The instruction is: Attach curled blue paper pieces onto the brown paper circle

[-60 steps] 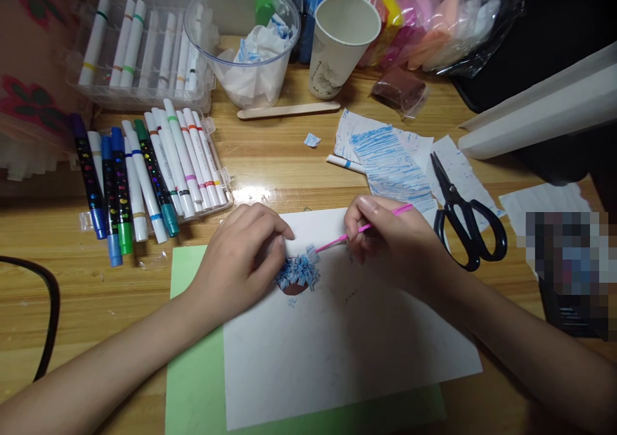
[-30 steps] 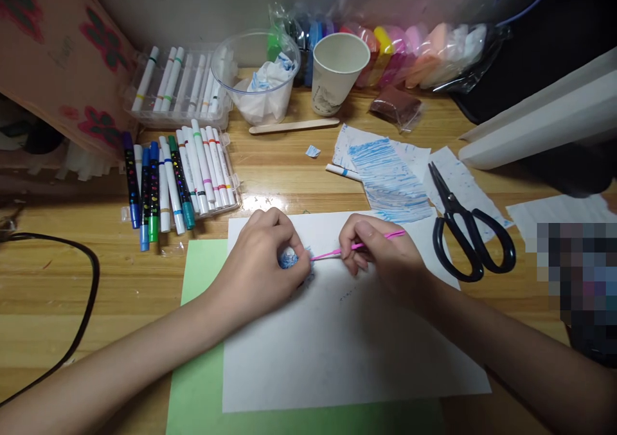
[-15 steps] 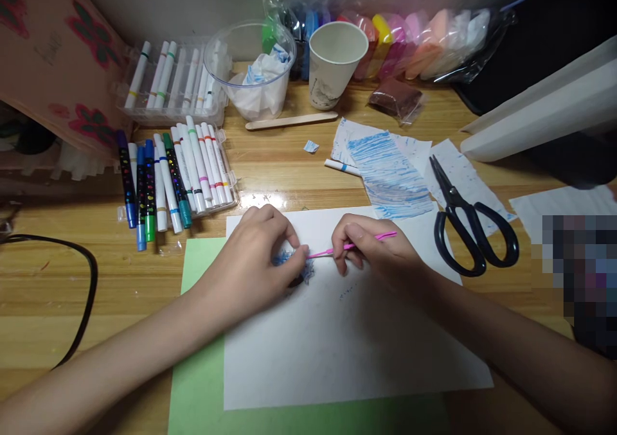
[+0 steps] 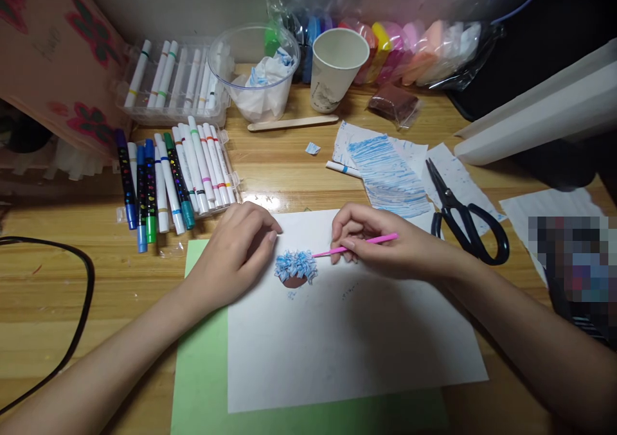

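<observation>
My right hand pinches a slim pink modelling tool, its thin tip pointing left. That tip touches or nearly touches the right edge of a ruffled clump of blue-and-white paper bits. Under the clump shows the curved edge of a brown piece, most of it covered. Both sit on a white paper sheet. My left hand rests at the sheet's upper left, left of the clump, fingers loosely bent, thumb apart and nothing visible in it.
Green paper lies beneath the white sheet. Black-handled scissors and blue-streaked paper lie to the right. Markers lie at left. Behind stand a clear tub, a paper cup and bagged coloured clay.
My left hand has let go of the clump and drawn back to the left, uncovering it and the brown piece. The right hand keeps the pink tool near the clump's edge.
</observation>
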A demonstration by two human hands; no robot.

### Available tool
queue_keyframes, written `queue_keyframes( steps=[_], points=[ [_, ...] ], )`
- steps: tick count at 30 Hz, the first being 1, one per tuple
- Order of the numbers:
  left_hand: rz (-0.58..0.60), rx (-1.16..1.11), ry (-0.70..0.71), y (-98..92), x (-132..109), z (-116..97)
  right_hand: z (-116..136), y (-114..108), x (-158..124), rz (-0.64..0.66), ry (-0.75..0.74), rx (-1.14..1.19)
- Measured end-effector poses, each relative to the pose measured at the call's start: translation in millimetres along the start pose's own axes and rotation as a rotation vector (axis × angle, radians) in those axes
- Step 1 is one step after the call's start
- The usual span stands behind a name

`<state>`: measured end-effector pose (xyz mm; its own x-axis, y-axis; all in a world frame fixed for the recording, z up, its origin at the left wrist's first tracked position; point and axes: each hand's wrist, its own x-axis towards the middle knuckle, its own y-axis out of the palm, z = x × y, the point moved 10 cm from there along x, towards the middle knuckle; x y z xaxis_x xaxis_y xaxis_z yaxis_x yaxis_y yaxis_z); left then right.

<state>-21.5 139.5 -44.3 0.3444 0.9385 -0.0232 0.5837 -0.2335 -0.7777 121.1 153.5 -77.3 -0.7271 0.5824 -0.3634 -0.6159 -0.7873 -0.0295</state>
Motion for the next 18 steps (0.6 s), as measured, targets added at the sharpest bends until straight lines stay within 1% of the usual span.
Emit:
queue_keyframes(
  steps=[3,5,8,12,18],
  points=[
    [0.006,0.003,0.018,0.4,-1,0,5,0,0,0.092,0.023,-0.097],
    [0.003,0.011,0.03,0.6,-1,0,8,0,1,0.146,0.013,-0.161],
    [-0.004,0.021,0.045,0.8,0,-1,13,1,1,0.187,-0.015,-0.214],
    [-0.008,0.024,0.05,0.2,0,-2,12,2,2,0.171,-0.001,-0.225],
    [0.0,0.023,0.061,0.5,-1,-3,4,-7,5,0.053,0.095,-0.144]
  ],
)
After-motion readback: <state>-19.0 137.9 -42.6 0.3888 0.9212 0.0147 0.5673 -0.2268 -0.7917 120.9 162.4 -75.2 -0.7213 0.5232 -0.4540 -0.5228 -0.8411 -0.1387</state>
